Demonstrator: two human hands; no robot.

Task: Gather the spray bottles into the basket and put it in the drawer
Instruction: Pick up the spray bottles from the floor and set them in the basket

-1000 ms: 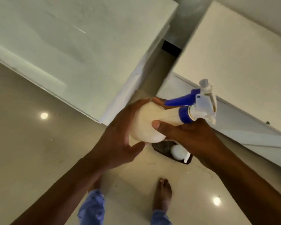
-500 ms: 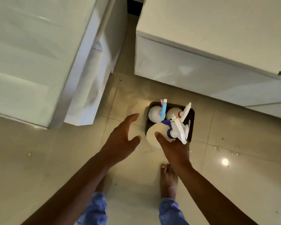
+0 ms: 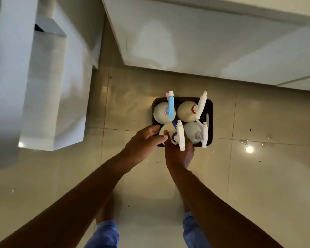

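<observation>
A dark plastic basket [image 3: 209, 108] stands on the tiled floor below me. Inside it stand three white spray bottles: one with a light-blue trigger [image 3: 162, 111], one with a red collar [image 3: 185, 111], one all white [image 3: 192, 131]. A fourth white bottle with a dark-blue collar [image 3: 166, 128] sits at the basket's near left corner. My right hand [image 3: 179, 154] is wrapped around its neck from below. My left hand [image 3: 144, 142] rests against that bottle's left side and the basket's edge, fingers spread.
White cabinets rise at the left [image 3: 43, 86] and the far right [image 3: 204, 42], with a narrow floor gap between them. My bare feet and blue trouser legs [image 3: 104, 233] show at the bottom. Small crumbs lie scattered on the tiles at the right.
The blue-collared bottle came down from chest height into the basket's near left corner. My left hand let go of it, then returned to touch its side.
</observation>
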